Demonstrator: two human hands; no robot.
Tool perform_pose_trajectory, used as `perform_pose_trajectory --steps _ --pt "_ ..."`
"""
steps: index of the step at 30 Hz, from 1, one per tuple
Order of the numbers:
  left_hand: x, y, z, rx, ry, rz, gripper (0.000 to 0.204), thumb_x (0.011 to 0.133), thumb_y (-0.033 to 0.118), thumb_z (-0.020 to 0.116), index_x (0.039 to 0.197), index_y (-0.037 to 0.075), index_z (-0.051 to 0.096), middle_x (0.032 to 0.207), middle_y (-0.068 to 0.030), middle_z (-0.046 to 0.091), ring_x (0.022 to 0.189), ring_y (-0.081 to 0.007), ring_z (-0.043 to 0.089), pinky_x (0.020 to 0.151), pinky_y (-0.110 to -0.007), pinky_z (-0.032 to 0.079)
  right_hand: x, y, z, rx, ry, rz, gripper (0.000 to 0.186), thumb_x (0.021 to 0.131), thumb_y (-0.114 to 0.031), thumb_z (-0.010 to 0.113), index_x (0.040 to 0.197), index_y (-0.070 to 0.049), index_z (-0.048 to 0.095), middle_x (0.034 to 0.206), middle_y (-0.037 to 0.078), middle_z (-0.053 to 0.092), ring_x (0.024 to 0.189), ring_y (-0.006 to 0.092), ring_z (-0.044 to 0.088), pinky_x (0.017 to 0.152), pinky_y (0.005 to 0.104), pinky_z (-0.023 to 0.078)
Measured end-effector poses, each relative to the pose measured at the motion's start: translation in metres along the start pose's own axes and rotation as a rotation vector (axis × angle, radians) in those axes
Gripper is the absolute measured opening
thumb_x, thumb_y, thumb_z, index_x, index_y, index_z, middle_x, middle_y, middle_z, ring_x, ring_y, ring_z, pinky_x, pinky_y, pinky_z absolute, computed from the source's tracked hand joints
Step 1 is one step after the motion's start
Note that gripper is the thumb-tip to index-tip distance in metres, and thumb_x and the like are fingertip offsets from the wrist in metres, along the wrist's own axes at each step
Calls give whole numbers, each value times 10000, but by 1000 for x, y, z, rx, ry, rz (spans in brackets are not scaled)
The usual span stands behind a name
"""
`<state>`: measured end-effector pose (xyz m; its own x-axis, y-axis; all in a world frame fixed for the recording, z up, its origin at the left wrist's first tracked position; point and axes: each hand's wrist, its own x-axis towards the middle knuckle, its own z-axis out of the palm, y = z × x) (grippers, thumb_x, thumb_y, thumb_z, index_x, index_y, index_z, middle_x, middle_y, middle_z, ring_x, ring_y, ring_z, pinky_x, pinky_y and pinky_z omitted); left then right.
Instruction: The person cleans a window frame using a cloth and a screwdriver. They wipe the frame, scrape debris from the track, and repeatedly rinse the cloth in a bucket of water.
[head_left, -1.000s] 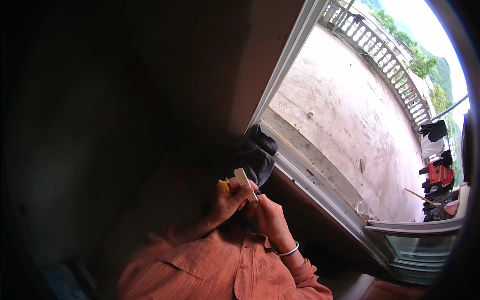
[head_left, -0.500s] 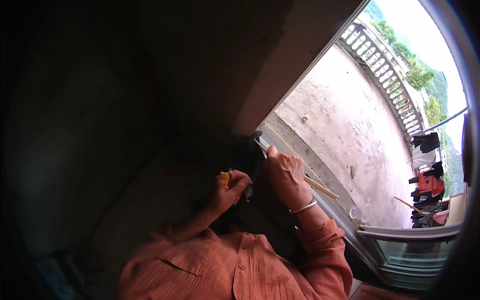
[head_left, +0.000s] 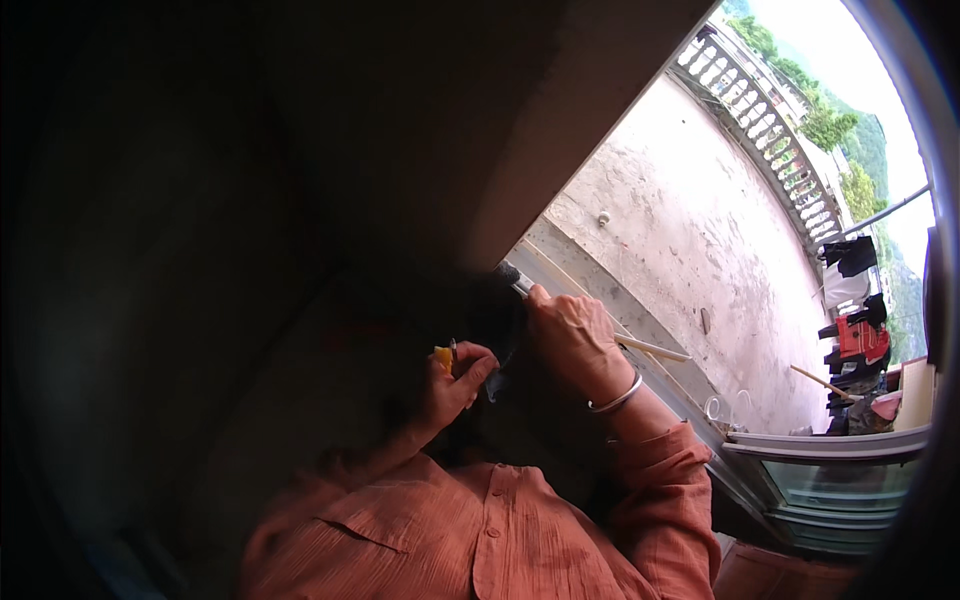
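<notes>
My right hand (head_left: pixel 572 335) is closed round a pale wooden stick (head_left: pixel 655 347), which comes out behind the wrist side. Beyond my fingers a silvery section (head_left: pixel 523 284) ends in a dark, fuzzy tip (head_left: pixel 507 271), close to the lower corner of the wall. Whether stick and tip are one tool is hidden by my hand. In the shade, my left hand (head_left: pixel 455 385) is closed on a small yellow object (head_left: pixel 443 356) of unclear kind. A translucent bluish scrap (head_left: pixel 493 386) hangs by its fingertips.
A window sill with a track (head_left: pixel 640 325) runs diagonally beside my right arm, with a glass pane (head_left: pixel 835 483) at lower right. Outside lie a concrete terrace (head_left: pixel 690 200), a white balustrade (head_left: pixel 760 120) and hanging clothes (head_left: pixel 860 340). A dark wall (head_left: pixel 560 120) rises ahead.
My right hand and the stick have shifted slightly, and the stick's rear end now points less steeply down. My left hand stays nearly in place. The outside view has shifted a little.
</notes>
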<state>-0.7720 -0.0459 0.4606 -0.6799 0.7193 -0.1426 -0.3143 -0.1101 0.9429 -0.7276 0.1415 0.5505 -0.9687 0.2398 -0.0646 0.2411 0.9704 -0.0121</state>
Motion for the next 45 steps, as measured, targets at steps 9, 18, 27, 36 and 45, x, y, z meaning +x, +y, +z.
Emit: perform_pose_trajectory --steps 9,18,27,36,45 --pt "42 -15 -3 -72 212 85 93 957 86 638 1028 35 609 688 16 570 480 -37 459 413 -198 340 13 16 5 10 55 -52 87 854 -105 569 821 -25 560 590 183 604 557 353 655 454 451 482" --pt "18 -2 17 546 -9 243 135 872 113 731 857 23 632 635 -85 571 541 -166 527 547 -299 440 -14 41 -10 100 -51 -209 122 842 -99 567 747 -29 538 542 159 571 507 318 646 440 449 481" --pt "40 35 30 702 24 357 81 861 50 722 891 14 656 747 -106 644 657 -204 632 613 -316 494 19 58 -8 339 -38 -316 123 819 -132 586 768 -23 613 624 192 607 616 367 666 525 469 512" --pt "45 8 24 693 157 273 128 830 37 736 828 22 610 714 -111 616 604 -242 600 567 -332 459 28 29 1 354 48 -210 123 822 -118 589 784 -5 564 632 179 632 618 355 684 517 445 531" --pt "36 27 33 759 76 452 108 839 -2 715 909 36 641 773 -121 643 663 -262 646 601 -354 496 7 13 -1 314 164 -42 81 846 -96 564 852 -49 498 651 126 596 565 314 656 474 415 504"
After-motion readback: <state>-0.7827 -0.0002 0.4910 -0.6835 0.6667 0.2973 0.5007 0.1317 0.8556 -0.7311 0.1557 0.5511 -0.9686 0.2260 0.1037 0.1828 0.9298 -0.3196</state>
